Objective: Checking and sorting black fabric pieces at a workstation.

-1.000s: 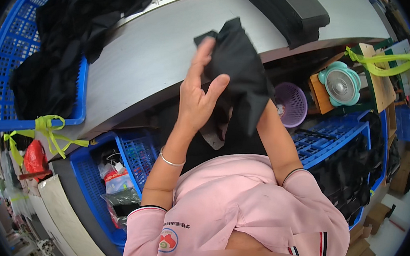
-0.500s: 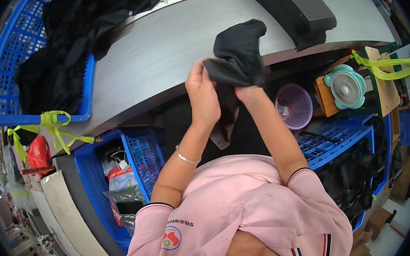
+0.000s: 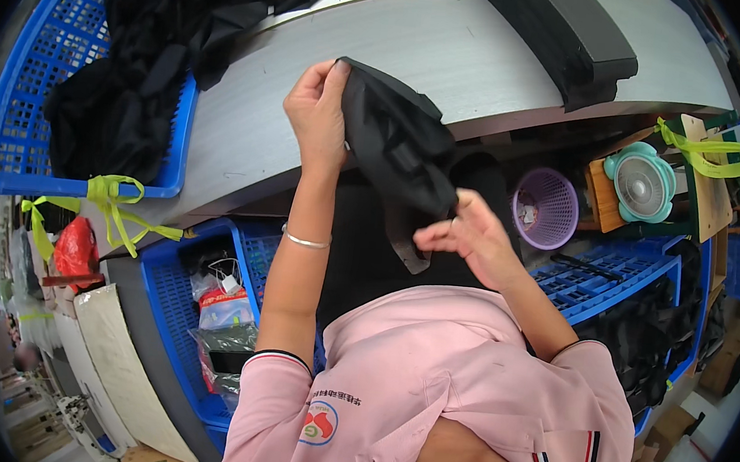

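Note:
A black fabric piece (image 3: 400, 137) hangs in front of me, over the table's front edge and my lap. My left hand (image 3: 319, 112) is closed in a pinch on its upper corner and holds it up. Beside the cloth's lower right end is my right hand (image 3: 479, 245), its fingers spread; one fingertip is at the cloth's edge, and I cannot tell whether it touches. Below the cloth a dark brown strip (image 3: 405, 250) with a pointed end shows, partly hidden behind the cloth.
A blue crate (image 3: 178, 161) heaped with black cloth (image 3: 116, 112) stands at the left of the grey table (image 3: 268, 90). A dark padded block (image 3: 572, 37) lies at the back right. A purple basket (image 3: 556, 216), a turquoise fan (image 3: 642, 184) and more blue crates (image 3: 621, 284) stand below.
My left hand has moved left and up with a corner of the cloth. My right hand has come down toward me and its fingers have spread. The cloth now hangs more stretched out.

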Motion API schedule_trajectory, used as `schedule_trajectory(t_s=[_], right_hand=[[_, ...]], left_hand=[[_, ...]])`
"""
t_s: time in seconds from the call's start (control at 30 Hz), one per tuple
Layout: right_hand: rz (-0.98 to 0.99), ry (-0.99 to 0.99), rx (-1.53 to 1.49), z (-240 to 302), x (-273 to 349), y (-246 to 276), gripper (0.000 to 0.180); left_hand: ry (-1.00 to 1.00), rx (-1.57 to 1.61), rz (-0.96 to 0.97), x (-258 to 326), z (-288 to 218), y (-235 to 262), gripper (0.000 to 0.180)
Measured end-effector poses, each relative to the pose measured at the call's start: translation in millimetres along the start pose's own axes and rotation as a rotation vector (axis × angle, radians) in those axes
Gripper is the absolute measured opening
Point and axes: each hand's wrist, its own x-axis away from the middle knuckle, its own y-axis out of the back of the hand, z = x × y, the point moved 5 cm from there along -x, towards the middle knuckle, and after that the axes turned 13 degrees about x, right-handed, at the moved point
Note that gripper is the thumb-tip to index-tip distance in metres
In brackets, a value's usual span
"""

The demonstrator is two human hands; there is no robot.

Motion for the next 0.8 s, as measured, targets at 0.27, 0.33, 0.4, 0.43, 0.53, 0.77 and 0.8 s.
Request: schedule_trajectory(t_s=[0.27,0.33,0.4,0.43,0.53,0.77,0.8], right_hand=[[-0.702,0.573,1.105,74,-51,-1,0.058],[-0.442,0.231,0.826,71,-74,18,0.033],[-0.303,0.193,0.229,59,-78,20,0.030],[-0.256,0.140,0.060,55,-76,18,0.028],[-0.211,0.118,-0.073,54,-69,8,0.023],[-0.220,0.286,0.526,36,-102,12,0.017],[-0.147,0.304,0.625,22,-103,-1,0.017]], left_hand=[[-0.038,-0.178,0.163,67,-13,-45,0.011],[-0.008,-0.220,0.215,75,-16,-48,0.009],[-0.136,-0.207,0.140,71,-18,-41,0.008],[-0.148,-0.206,0.096,66,-18,-30,0.006],[0.107,-0.041,0.052,64,4,2,0.024],[1.001,0.636,0.416,159,38,-25,0.038],[0.964,0.609,0.584,167,34,-35,0.041]])
